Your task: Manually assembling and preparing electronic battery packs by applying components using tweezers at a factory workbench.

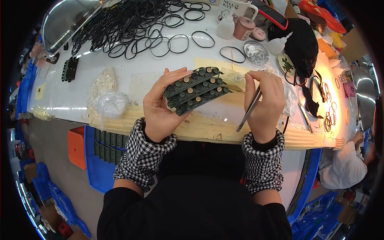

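Note:
My left hand (162, 106) is closed around dark green toy tank track pieces (196, 90), a few strips lying side by side with round wheels, some of them tan. It holds them tilted above the table's near edge. To their right, my right hand (266, 100) is closed on metal tweezers (249, 110), whose tips point down and toward me. Its thumb and forefinger are raised near a small white item (240, 77) over a pale yellow sheet (233, 82); whether they touch it I cannot tell. The tweezers are apart from the track pieces.
Black rubber bands (132, 24) pile up at the far left. One more track piece (70, 69) lies at the left, near clear plastic bags (110, 102). A mug (236, 10), white squeeze bottles (279, 44) and a black cap (298, 44) stand far right. Blue trays (93, 160) sit below the table.

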The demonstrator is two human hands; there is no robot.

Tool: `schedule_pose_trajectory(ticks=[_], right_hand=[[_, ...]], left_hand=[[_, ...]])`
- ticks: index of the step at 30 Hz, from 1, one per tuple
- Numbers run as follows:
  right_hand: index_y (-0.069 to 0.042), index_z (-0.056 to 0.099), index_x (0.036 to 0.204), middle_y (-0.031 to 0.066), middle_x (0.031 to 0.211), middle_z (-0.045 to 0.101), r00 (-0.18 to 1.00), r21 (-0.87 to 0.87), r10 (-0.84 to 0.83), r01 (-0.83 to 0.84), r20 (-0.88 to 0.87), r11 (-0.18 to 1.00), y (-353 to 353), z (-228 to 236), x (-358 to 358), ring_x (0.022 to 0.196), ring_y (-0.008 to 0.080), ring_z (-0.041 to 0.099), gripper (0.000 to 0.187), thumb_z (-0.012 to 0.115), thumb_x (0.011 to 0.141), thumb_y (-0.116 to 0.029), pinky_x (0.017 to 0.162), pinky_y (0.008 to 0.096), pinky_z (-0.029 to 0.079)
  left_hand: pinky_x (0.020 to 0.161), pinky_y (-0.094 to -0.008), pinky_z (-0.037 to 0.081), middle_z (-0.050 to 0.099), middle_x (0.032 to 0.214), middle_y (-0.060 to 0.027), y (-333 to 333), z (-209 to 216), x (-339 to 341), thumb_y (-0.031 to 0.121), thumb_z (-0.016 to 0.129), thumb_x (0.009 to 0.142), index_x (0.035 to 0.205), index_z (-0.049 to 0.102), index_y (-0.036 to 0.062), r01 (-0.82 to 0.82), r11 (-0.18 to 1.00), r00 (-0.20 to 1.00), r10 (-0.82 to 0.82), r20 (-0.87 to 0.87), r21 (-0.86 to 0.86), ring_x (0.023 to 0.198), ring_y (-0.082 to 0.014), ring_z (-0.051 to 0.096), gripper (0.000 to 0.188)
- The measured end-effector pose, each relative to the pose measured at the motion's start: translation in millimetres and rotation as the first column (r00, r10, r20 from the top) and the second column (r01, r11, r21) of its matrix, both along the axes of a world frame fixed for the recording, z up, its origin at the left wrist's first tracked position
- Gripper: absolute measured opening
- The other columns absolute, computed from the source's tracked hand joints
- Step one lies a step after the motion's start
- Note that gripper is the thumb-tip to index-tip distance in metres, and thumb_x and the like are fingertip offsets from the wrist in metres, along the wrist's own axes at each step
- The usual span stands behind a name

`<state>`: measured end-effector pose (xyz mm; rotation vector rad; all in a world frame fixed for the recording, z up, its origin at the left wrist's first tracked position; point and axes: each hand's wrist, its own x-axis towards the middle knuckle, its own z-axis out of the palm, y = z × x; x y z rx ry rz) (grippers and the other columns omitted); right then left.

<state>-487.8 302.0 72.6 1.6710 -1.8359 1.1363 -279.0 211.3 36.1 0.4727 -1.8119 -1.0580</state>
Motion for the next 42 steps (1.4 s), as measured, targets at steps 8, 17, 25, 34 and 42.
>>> schedule_pose_trajectory(ticks=[8, 17, 25, 34, 42], right_hand=[[0.005, 0.057, 0.098, 0.0098, 0.088, 0.066, 0.651, -0.231, 0.337, -0.246, 0.680, 0.941, 15, -1, 31, 0.081, 0.0140, 0.068, 0.009, 0.056, 0.097, -0.004, 0.075, 0.0230, 0.053], [0.004, 0.056, 0.098, 0.0089, 0.086, 0.066, 0.569, -0.209, 0.324, -0.259, 0.755, 0.943, 12, 1, 35, 0.080, 0.0145, 0.069, 0.009, 0.054, 0.098, -0.004, 0.074, 0.0229, 0.053], [0.004, 0.056, 0.097, 0.0093, 0.086, 0.066, 0.598, -0.199, 0.311, -0.248, 0.739, 0.948, 12, -1, 36, 0.079, 0.0141, 0.069, 0.009, 0.054, 0.098, -0.004, 0.074, 0.0230, 0.053], [-0.002, 0.060, 0.085, 0.0108, 0.075, 0.058, 0.994, -0.029, -0.069, 0.072, 0.081, 0.997, 2, -3, 4, 0.069, 0.0291, 0.056, 0.009, 0.069, 0.083, -0.002, 0.061, 0.0357, 0.044], [0.001, 0.063, 0.091, 0.0107, 0.088, 0.068, 0.932, -0.203, 0.131, -0.064, 0.337, 0.977, 9, 8, 19, 0.076, 0.0205, 0.061, 0.001, 0.063, 0.090, 0.001, 0.071, 0.0291, 0.047]], left_hand=[[0.117, -0.0522, 0.018, 0.064, 0.124, -0.0103, 0, -1, -1, 0.001, 0.079, 0.068, 0.121, 0.059, 0.0044, 0.007, 1.000, 1.000, -0.007, -0.009, 0.007, 0.128, -0.0292, 0.052, 0.057], [0.117, -0.0537, 0.018, 0.065, 0.123, -0.0085, 1, 1, -1, 0.003, 0.080, 0.068, 0.120, 0.060, 0.0059, -0.006, 1.000, 1.000, 0.006, 0.009, -0.014, 0.127, -0.0295, 0.053, 0.056], [0.117, -0.0546, 0.017, 0.065, 0.123, -0.0075, 0, 1, 1, 0.003, 0.081, 0.068, 0.120, 0.060, 0.0067, -0.015, 1.000, 1.000, 0.016, 0.018, -0.025, 0.126, -0.0291, 0.053, 0.056], [0.117, -0.0547, 0.018, 0.066, 0.122, -0.0073, 1, 2, -1, 0.004, 0.082, 0.068, 0.119, 0.061, 0.0070, -0.019, 1.000, 1.000, 0.019, 0.009, -0.024, 0.126, -0.0291, 0.054, 0.055], [0.115, -0.0558, 0.019, 0.066, 0.121, -0.0060, 1, 5, -2, 0.008, 0.083, 0.068, 0.119, 0.062, 0.0085, -0.016, 0.998, 0.999, 0.018, 0.041, -0.056, 0.126, -0.0285, 0.054, 0.055]])
